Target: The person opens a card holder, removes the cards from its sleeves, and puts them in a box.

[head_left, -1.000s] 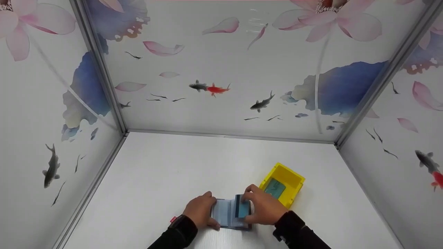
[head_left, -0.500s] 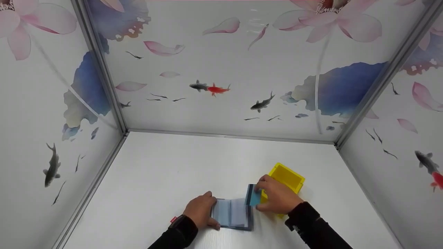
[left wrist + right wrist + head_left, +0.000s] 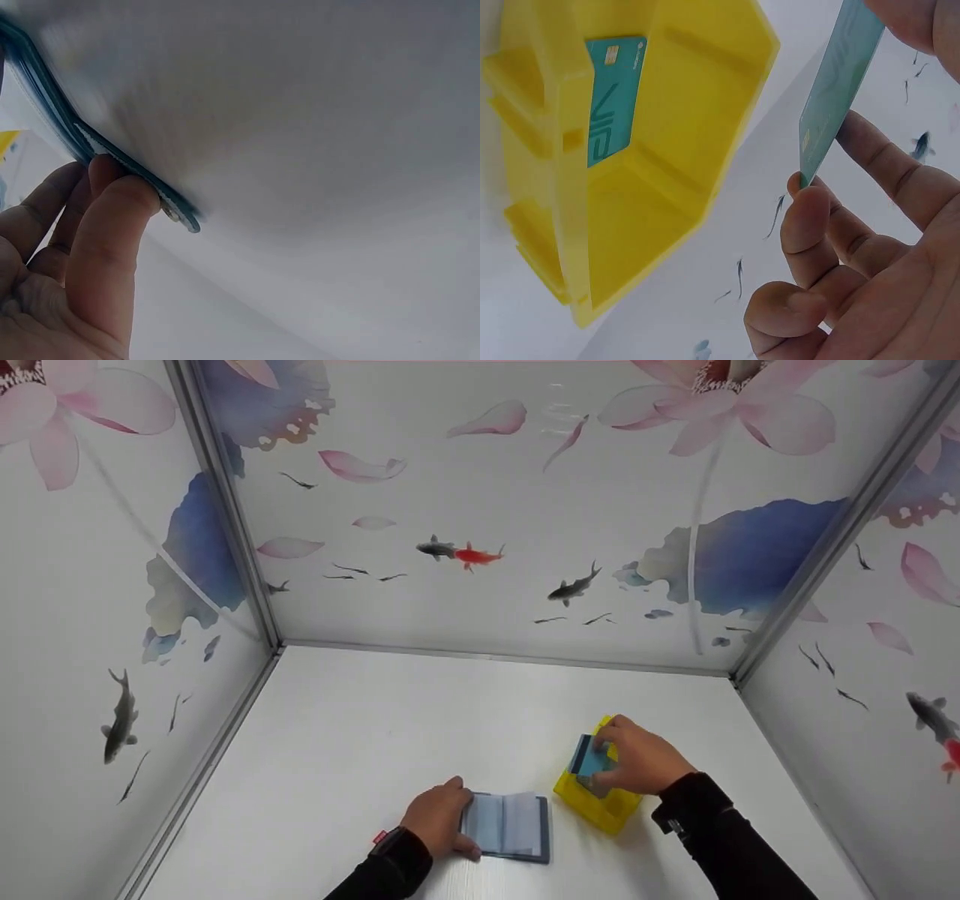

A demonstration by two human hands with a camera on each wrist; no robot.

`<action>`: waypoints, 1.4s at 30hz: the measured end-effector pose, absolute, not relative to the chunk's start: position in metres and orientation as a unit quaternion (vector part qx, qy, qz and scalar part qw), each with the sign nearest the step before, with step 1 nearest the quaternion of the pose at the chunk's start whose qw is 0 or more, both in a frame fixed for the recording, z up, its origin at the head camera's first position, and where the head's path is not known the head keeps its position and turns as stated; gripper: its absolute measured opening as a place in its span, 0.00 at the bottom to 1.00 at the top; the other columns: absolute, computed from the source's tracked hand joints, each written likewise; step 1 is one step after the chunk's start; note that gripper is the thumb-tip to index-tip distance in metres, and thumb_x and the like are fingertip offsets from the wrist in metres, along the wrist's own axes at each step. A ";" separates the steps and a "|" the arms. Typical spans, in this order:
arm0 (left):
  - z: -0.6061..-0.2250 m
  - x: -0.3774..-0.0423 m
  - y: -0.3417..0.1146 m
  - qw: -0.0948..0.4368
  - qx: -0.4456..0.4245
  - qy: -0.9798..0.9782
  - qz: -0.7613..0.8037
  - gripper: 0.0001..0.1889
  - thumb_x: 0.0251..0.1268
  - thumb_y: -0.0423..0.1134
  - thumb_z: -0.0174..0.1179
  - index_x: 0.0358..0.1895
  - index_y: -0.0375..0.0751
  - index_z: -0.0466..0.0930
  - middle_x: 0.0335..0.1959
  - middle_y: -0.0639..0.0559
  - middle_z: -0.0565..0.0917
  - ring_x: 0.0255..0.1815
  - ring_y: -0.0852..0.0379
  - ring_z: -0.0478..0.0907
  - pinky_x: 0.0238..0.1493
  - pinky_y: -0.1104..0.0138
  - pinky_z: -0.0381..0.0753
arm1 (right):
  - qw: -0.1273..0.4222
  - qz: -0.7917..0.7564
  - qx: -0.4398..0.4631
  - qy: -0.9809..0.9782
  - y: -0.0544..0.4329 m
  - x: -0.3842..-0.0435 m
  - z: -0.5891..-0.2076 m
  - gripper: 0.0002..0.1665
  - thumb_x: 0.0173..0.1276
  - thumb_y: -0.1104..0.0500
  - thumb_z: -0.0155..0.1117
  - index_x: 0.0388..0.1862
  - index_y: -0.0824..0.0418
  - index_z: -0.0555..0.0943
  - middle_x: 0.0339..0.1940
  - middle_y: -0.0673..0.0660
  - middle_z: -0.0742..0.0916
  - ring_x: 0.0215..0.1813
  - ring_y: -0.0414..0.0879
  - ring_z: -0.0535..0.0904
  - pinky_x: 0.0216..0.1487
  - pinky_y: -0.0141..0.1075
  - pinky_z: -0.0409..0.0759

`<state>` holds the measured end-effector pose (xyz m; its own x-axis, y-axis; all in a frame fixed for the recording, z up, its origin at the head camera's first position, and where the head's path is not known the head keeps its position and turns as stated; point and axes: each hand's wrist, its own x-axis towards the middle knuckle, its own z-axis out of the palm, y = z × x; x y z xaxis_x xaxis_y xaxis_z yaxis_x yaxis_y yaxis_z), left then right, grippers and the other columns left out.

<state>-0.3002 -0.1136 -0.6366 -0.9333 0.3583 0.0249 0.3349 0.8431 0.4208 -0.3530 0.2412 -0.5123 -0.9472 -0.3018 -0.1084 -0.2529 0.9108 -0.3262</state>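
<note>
In the head view, my left hand point(image 3: 439, 819) grips the left cover of an open card holder point(image 3: 517, 825) with clear sleeves, lying on the table. The left wrist view has the thumb and fingers at the edge of its teal cover point(image 3: 139, 166). Over the yellow bin point(image 3: 600, 814), my right hand point(image 3: 646, 757) pinches a teal card point(image 3: 591, 759) with a dark stripe. From the right wrist, this held card point(image 3: 838, 90) appears tilted between thumb and fingers, apart from the bin. Another teal card point(image 3: 615, 105), with a chip and VIP lettering, lies inside the bin.
The white table point(image 3: 360, 720) is bounded by a back wall point(image 3: 480, 607) and two side walls, all printed with flowers and fish. Grey metal strips run along the wall corners. The bin stands just right of the card holder.
My right hand has carried the teal card from the card holder's right page up and right, over the yellow bin. My left hand has stayed on the holder.
</note>
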 end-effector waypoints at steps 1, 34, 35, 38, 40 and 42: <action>-0.636 -0.300 -0.114 0.027 0.181 0.959 0.215 0.42 0.34 0.56 0.97 0.55 0.42 0.91 0.38 0.61 0.77 0.35 0.62 0.72 0.43 0.65 0.81 | 0.080 -0.155 -0.137 0.975 0.244 -0.356 -0.512 0.27 0.63 0.48 0.89 0.58 0.53 0.90 0.68 0.58 0.83 0.54 0.50 0.83 0.63 0.51 0.91; -0.638 -0.301 -0.114 0.022 0.198 0.959 0.201 0.43 0.36 0.59 0.96 0.57 0.41 0.91 0.39 0.59 0.77 0.36 0.63 0.72 0.43 0.64 0.82 | 0.176 -0.061 -0.092 0.978 0.245 -0.401 -0.526 0.20 0.66 0.48 0.86 0.41 0.59 0.86 0.39 0.54 0.89 0.39 0.49 0.82 0.44 0.44 0.85; -0.638 -0.301 -0.114 0.022 0.198 0.960 0.198 0.43 0.36 0.59 0.96 0.57 0.41 0.91 0.39 0.59 0.77 0.36 0.63 0.72 0.43 0.64 0.82 | 0.178 -0.061 -0.090 0.978 0.243 -0.401 -0.527 0.19 0.66 0.49 0.86 0.40 0.59 0.86 0.37 0.53 0.88 0.38 0.48 0.82 0.43 0.43 0.84; -0.638 -0.301 -0.114 0.022 0.195 0.962 0.191 0.42 0.35 0.59 0.96 0.56 0.42 0.91 0.39 0.60 0.77 0.36 0.63 0.72 0.43 0.64 0.82 | 0.178 -0.061 -0.087 0.978 0.238 -0.400 -0.532 0.18 0.66 0.51 0.87 0.34 0.58 0.85 0.33 0.52 0.88 0.35 0.48 0.82 0.39 0.41 0.82; -0.639 -0.301 -0.114 0.020 0.192 0.962 0.191 0.42 0.34 0.59 0.96 0.56 0.42 0.91 0.39 0.60 0.77 0.36 0.63 0.72 0.42 0.64 0.81 | 0.178 -0.057 -0.086 0.979 0.234 -0.399 -0.533 0.18 0.66 0.51 0.87 0.31 0.58 0.85 0.31 0.52 0.87 0.33 0.47 0.82 0.38 0.40 0.81; -0.640 -0.302 -0.114 0.020 0.191 0.963 0.190 0.43 0.34 0.59 0.96 0.55 0.42 0.91 0.39 0.60 0.77 0.36 0.62 0.72 0.42 0.64 0.81 | 0.180 -0.049 -0.088 0.979 0.232 -0.400 -0.534 0.18 0.66 0.52 0.87 0.30 0.58 0.85 0.29 0.51 0.87 0.33 0.46 0.82 0.38 0.39 0.81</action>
<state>-0.3021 -0.1144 -0.6401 -0.9263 0.3753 0.0334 0.3597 0.8546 0.3744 -0.3999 0.2316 -0.5343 -0.9198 -0.1896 -0.3435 -0.1543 0.9797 -0.1276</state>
